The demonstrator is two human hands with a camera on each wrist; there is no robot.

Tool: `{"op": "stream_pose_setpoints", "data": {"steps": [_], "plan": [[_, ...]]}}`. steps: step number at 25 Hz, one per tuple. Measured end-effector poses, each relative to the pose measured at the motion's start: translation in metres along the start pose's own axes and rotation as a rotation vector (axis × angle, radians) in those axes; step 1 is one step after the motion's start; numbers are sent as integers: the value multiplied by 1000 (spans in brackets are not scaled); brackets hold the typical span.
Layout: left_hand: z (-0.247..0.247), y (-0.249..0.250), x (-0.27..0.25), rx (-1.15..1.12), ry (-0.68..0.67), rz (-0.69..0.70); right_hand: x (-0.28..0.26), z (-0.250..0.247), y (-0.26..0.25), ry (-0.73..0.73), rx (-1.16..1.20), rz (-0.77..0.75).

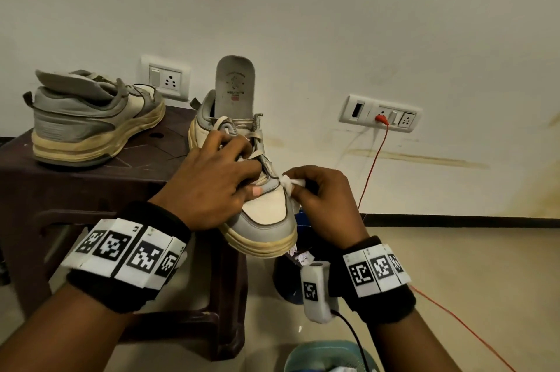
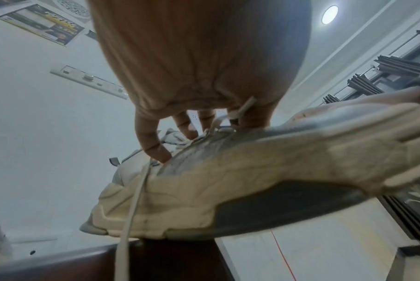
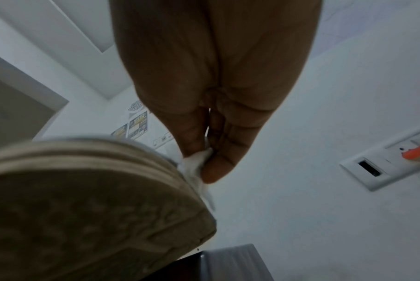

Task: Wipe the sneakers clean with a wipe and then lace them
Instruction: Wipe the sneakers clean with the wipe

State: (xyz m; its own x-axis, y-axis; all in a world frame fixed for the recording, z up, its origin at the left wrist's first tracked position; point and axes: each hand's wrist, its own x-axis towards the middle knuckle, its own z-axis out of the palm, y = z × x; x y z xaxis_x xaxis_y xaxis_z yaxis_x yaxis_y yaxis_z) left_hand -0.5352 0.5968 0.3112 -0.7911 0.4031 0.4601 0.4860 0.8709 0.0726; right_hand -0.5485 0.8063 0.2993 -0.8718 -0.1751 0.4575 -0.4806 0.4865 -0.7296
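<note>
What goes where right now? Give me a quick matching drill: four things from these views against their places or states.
Things:
1. White crumpled wipe
2. Grey-and-cream sneaker with upright insole
3. Second grey-and-cream sneaker
4. Orange plug

Places:
A. in the wall socket
B. resting alone on the dark brown stool
C. pinched in the right hand
D. steadied by the left hand

Pairs: 1-C, 2-D, 3-B, 4-A

Second sneaker [image 1: 94, 117] on stool [image 1: 151, 165] at left, held sneaker [image 1: 257, 189] right of it, heel on stool edge
</note>
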Motion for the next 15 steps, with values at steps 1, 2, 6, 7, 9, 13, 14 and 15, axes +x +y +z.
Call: {"op": "stream_pose_setpoints", "data": {"steps": [1, 2, 6, 7, 9, 13, 14, 15], "plan": [[2, -1, -1, -2, 40, 27, -3, -2, 2, -17, 35, 12], [4, -3, -2, -5, 62, 41, -8, -3, 2, -34, 66, 25], [4, -10, -6, -115, 139, -6, -31, -15, -16, -109, 213, 12], [3, -13, -7, -159, 164, -28, -36, -18, -23, -124, 246, -20], [0, -18, -11, -244, 203, -67, -42, -20, -36, -120, 258, -86], [-3, -21, -14, -309, 217, -93, -25, -1, -29, 53, 111, -65], [-3, -21, -15, -307, 217, -97, -21, 3, -26, 73, 109, -35], [-2, -20, -16, -301, 219, -105, -19, 5, -25, 82, 116, -17]]}}
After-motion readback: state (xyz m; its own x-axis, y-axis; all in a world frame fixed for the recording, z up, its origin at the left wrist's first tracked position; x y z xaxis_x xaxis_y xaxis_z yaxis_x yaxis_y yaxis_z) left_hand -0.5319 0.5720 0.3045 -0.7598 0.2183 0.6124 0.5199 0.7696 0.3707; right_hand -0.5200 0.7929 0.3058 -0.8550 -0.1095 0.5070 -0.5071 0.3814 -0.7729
